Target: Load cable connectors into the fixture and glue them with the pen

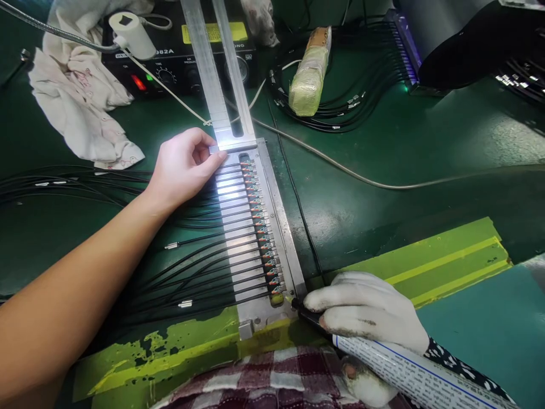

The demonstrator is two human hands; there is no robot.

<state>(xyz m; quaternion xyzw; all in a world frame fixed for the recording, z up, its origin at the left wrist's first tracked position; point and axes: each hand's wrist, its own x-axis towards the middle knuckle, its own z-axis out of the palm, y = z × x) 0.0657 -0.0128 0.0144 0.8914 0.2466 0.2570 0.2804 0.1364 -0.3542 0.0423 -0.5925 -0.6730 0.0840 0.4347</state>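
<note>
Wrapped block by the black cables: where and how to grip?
Come from above and pinch the block across its wrapped middle, I'd say: it's long and narrow, and nothing covers its upper face. Black cables curve past its near end, so avoid snagging those.

The bare left hand (187,162) sets its thumb and bent forefinger at the upper left edge of a slotted metal fixture (284,250), across which black cables (238,260) lie side by side, their ends with orange wires over the slot. At the lower end, the right hand (374,312), in a white glove, grips a printed tube (417,375) with its dark nozzle by the last cable end. Beyond stand a black control box (179,76) with 2 lit spots, red and green, and a film-wrapped block (307,85).
</note>
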